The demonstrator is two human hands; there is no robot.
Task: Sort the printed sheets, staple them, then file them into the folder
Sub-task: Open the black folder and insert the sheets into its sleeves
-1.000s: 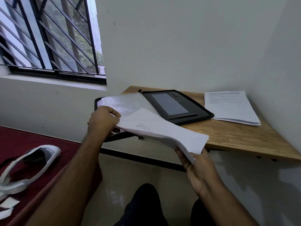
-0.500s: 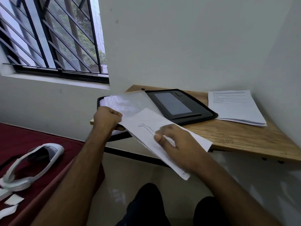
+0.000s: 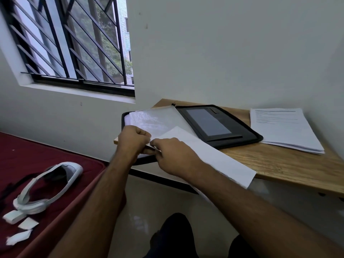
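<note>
a bundle of white sheets (image 3: 214, 157) lies with its long axis running from the open black folder (image 3: 223, 127) at the wooden desk's (image 3: 279, 164) left front corner out past the front edge, beneath a barred window (image 3: 74, 43), with left hand (image 3: 133, 142) and right hand (image 3: 173, 157) both pinching its near-left corner.

The tabletop (image 3: 279, 164) fills the right middle of the frame, against the wall. On it, the open folder (image 3: 223, 127) lies left of centre, a paper stack (image 3: 286, 131) to its right. A sheet (image 3: 214, 155) overhangs the near edge, both hands (image 3: 149, 146) at its left end. A headset (image 3: 48, 185) lies on the bed (image 3: 28, 155), lower left, below the window (image 3: 74, 43).
</note>
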